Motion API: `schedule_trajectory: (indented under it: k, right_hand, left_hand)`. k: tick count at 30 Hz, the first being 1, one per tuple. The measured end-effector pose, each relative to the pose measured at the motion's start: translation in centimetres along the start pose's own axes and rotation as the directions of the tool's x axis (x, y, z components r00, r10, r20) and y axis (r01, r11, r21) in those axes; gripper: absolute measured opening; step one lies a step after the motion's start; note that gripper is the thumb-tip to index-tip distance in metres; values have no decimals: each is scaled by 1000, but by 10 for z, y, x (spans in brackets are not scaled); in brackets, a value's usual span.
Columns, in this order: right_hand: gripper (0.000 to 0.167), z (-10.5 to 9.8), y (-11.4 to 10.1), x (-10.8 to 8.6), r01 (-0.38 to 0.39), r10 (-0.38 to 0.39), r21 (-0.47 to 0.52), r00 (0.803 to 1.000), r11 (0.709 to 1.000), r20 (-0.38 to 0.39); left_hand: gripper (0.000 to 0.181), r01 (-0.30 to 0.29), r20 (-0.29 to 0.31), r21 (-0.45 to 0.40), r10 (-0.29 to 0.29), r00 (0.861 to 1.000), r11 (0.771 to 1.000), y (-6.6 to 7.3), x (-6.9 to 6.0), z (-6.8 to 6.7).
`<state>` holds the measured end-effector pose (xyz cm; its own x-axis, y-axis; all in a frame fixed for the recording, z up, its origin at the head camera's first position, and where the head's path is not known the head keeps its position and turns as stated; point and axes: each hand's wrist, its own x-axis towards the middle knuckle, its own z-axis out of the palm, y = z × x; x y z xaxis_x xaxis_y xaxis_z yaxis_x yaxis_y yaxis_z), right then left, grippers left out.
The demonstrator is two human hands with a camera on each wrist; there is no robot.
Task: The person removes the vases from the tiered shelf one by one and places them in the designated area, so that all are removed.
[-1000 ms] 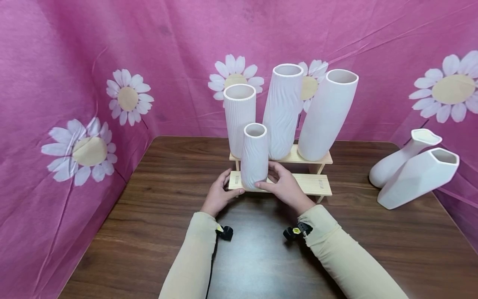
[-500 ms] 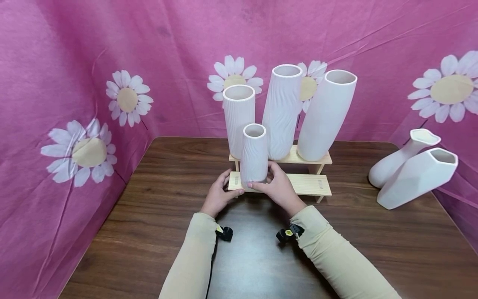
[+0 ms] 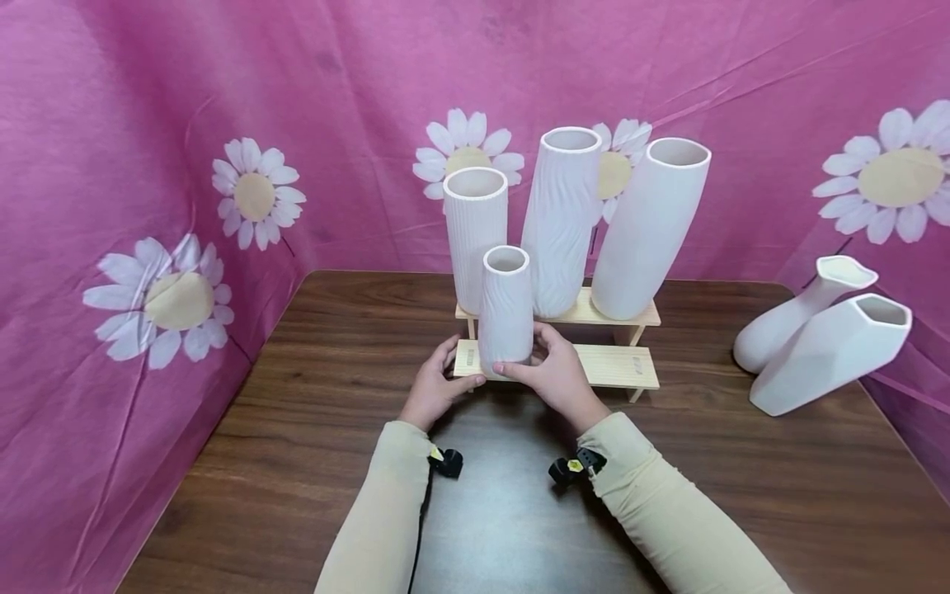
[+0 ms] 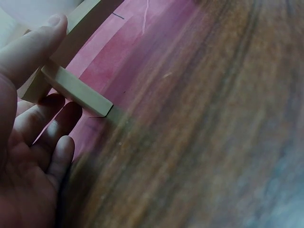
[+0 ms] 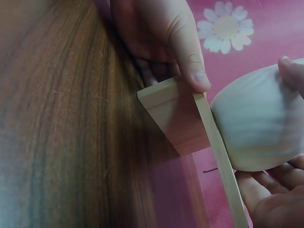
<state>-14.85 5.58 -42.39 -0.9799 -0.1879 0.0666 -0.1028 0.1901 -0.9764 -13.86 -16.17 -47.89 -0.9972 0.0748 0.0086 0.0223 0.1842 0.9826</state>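
Note:
A small white vase (image 3: 507,309) with wavy grooves stands upright on the left part of the lower step of a two-step wooden stand (image 3: 612,365). My right hand (image 3: 558,375) grips its base, thumb across the front and fingers round the right and back. At the stand's left end, my left hand (image 3: 436,386) holds the lower step, its thumb at the front edge. The left wrist view shows that thumb against the board and the fingers by a wooden leg (image 4: 78,91). Both hands appear in the right wrist view around the board and vase (image 5: 259,118).
On the upper step stand a ribbed white vase (image 3: 477,239), a tall wavy one (image 3: 562,223) and a tall smooth one (image 3: 651,231). Two more white vases, one flared (image 3: 787,322) and one faceted (image 3: 824,359), lean at the right. A pink flowered cloth (image 3: 356,165) hangs behind the wooden table (image 3: 297,462).
My right hand has shifted slightly left, its thumb further across the vase's front. The left hand has kept its place on the stand, and the vase has hardly moved.

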Motion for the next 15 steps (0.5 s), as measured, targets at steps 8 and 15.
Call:
schedule_trajectory:
  k: [8, 15]
  right_hand:
    - [78, -5, -1, -9, 1, -1, 48, 1000, 999, 2]
    - [80, -14, -3, -22, 4, -4, 41, 1000, 999, -6]
  left_hand:
    - [91, 28, 11, 16, -28, 1000, 999, 4, 1, 1]
    - [88, 25, 27, 17, -25, 999, 1000, 35, -14, -2]
